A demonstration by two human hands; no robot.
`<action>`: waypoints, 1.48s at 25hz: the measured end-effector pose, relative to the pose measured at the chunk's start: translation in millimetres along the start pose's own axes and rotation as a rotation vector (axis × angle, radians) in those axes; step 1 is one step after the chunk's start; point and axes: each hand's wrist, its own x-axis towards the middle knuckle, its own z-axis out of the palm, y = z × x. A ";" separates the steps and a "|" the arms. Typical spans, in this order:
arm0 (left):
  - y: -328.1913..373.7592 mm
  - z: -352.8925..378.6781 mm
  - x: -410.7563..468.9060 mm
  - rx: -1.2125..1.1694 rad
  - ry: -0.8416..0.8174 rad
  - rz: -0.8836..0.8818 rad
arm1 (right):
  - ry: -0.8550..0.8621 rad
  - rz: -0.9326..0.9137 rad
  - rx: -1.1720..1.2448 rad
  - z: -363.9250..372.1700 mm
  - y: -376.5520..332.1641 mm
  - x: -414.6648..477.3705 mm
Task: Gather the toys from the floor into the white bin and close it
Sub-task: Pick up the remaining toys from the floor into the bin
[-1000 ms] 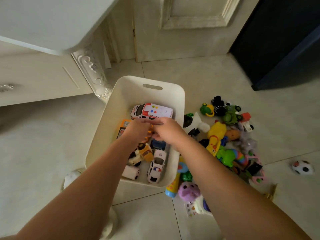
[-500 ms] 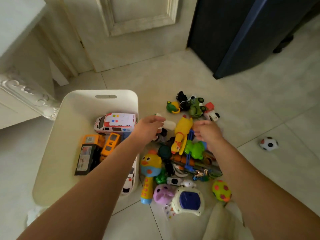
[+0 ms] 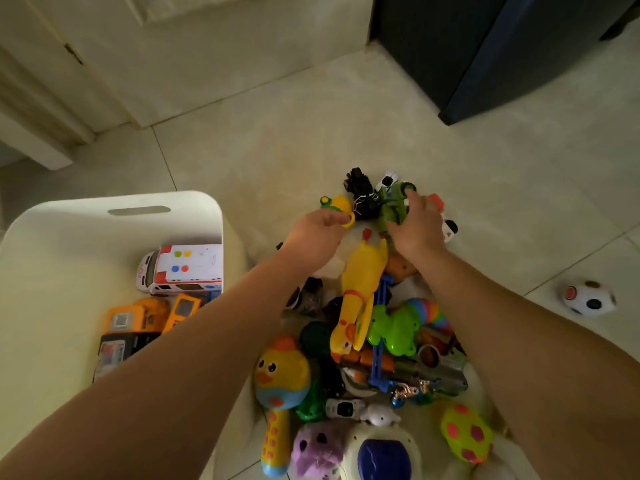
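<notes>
Two bare arms
Left forearm and right forearm are uncovered; left hand and right hand are bare.

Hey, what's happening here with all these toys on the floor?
A person is tidying toys into the white bin. Their right hand grips a green toy car at the far end of the pile; the left hand is at a yellow toy beside it, grip unclear. A toy ambulance and orange trucks lie in the bin, which is open.
</notes>
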 end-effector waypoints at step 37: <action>5.0 -29.5 24.3 -0.443 -0.079 -0.135 | 0.157 0.273 0.289 -10.6 70.0 54.8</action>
